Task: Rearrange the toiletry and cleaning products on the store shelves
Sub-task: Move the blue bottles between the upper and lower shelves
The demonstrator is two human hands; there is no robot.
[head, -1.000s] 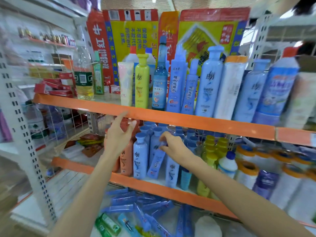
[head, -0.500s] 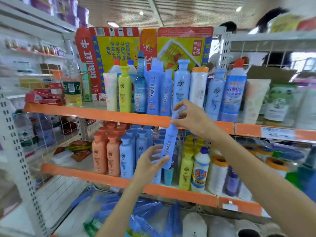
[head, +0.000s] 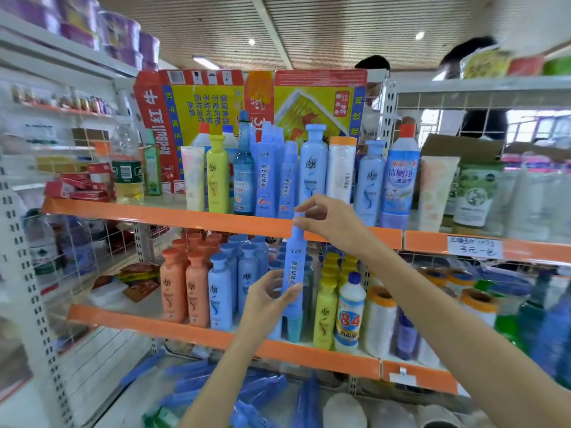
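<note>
A slim blue bottle [head: 295,267] stands upright in the air between the two orange-edged shelves. My right hand [head: 330,222] pinches its cap in front of the upper shelf edge [head: 173,216]. My left hand [head: 268,299] holds its lower body with curled fingers, in front of the middle shelf's bottles. Matching slim blue bottles [head: 265,177] stand on the upper shelf beside tall pale blue shampoo bottles [head: 312,168]. Orange bottles [head: 185,288], blue bottles [head: 221,291] and yellow bottles [head: 326,307] fill the middle shelf [head: 139,319].
A yellow and red carton [head: 210,103] backs the upper shelf. A white "84" bottle [head: 349,319] and wrapped rolls [head: 380,319] stand right of the yellow bottles. Several blue packs [head: 216,387] lie on the bottom shelf. People stand behind the wire rack [head: 448,118].
My right hand pulled the slim blue bottle out of the middle shelf and raised it. My left hand left the orange bottles and took the bottle's lower part. The view tilted upward.
</note>
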